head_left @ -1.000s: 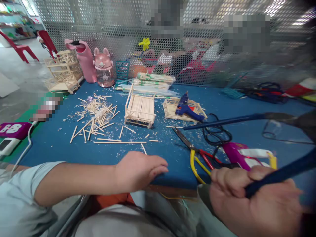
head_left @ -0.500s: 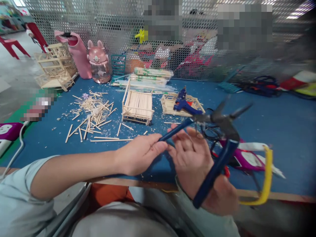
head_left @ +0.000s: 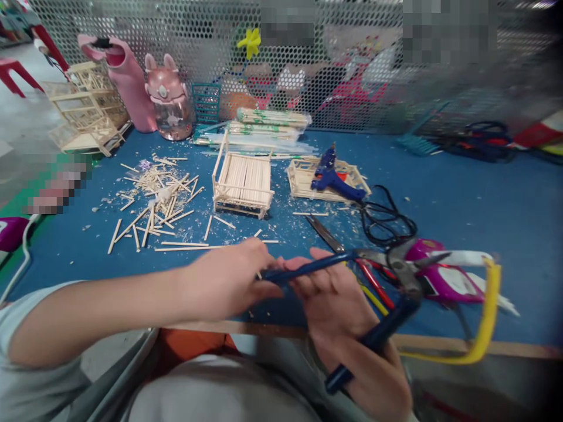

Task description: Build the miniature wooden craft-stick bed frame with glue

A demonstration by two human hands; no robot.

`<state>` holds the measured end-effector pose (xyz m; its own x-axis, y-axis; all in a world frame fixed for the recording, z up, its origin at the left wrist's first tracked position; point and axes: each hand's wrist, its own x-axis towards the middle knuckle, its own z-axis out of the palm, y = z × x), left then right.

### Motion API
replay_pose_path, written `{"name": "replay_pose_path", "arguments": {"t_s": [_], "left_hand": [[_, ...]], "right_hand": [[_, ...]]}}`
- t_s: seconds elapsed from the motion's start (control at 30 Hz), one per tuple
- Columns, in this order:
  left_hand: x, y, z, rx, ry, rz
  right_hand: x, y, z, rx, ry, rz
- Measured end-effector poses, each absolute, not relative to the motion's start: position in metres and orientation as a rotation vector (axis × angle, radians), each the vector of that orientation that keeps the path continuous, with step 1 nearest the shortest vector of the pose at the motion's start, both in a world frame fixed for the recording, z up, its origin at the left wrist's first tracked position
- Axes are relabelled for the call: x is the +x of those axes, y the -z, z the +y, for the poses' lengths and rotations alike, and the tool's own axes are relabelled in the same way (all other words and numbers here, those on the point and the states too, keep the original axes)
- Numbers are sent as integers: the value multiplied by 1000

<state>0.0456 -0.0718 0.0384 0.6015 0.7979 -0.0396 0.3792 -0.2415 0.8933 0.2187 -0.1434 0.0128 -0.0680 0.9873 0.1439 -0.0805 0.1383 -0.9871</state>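
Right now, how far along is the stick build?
Done: a stick frame stands glued on the table. In hand: both the left hand and right hand hold blue-handled pliers, handles spread. Left: loose sticks lie unused.

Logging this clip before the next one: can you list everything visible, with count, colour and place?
pliers: one, blue handles, held in both hands
scissors: one, red and yellow handles, behind the pliers
glue gun: one, blue, on a stick tray
stick bed frame: one, pale wood, table centre
loose sticks: many, pale, centre left
bottles: two, pink, back left
table: one, blue top
left hand: grips one pliers handle
right hand: under the pliers, other handle across it
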Motion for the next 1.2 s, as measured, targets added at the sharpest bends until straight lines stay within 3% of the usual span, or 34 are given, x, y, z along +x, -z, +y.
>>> {"name": "replay_pose_path", "arguments": {"t_s": [0.17,0.43,0.6,0.83,1.2], "left_hand": [[12,-35,-46,2576,-241,1164],[38,-13,-38,2739,-252,983],[31,-29,-48,2002,-626,1182],[29,-18,-62,950,-782,912],[30,-14,-64,972,-753,858]], "right_hand": [[232,-10,-122,-1016,-1154,-1130],[237,-13,-119,-1170,-1114,-1276],[247,-26,-119,-1311,-975,-1545],[247,-24,-102,-1554,-447,-2194],[237,-25,-91,-1593,-463,-2346]]}}
